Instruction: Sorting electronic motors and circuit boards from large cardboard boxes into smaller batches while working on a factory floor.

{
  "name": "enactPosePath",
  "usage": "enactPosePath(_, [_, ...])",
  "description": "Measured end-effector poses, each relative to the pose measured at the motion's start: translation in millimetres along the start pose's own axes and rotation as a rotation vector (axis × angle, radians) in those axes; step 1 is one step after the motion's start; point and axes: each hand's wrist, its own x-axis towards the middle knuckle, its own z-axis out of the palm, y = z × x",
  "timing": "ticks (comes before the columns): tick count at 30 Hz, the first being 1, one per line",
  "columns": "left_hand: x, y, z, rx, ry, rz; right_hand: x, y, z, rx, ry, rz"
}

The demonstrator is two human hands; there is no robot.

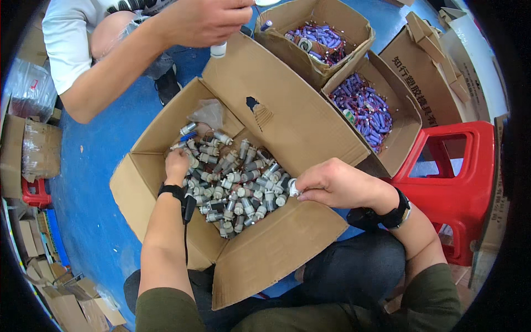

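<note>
An open cardboard box (276, 249) in front of me holds a heap of small motors (243, 182), silver cylinders with white ends. My left hand (177, 166) reaches into the heap's left side, fingers curled down among the motors; what lies in its fingertips is not clear. Over the box's right edge, my right hand (332, 185) pinches a small silver-and-white piece (293, 187), which looks like one of the motors. A crumpled clear plastic bag (208, 113) and a blue piece (188, 136) lie at the far side of the heap.
Across from me, another person's hand (213, 22) holds a white cylinder (218, 50) above the box flap. Two cartons (301, 61) (406, 138) of purple cells with wires stand at the far right. A red stool (464, 160) is at my right, stacked boxes (41, 149) at left.
</note>
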Motion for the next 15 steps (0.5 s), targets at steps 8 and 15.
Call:
enactPosePath(8, [-32.5,13.8,18.2,-0.051,0.025,0.189,7.5,12.4,6.4,0.079,0.126,-0.085])
enactPosePath(15, [-40.0,20.9,17.4,0.084,-0.121,0.175,7.7,9.5,6.8,0.109,0.160,-0.070])
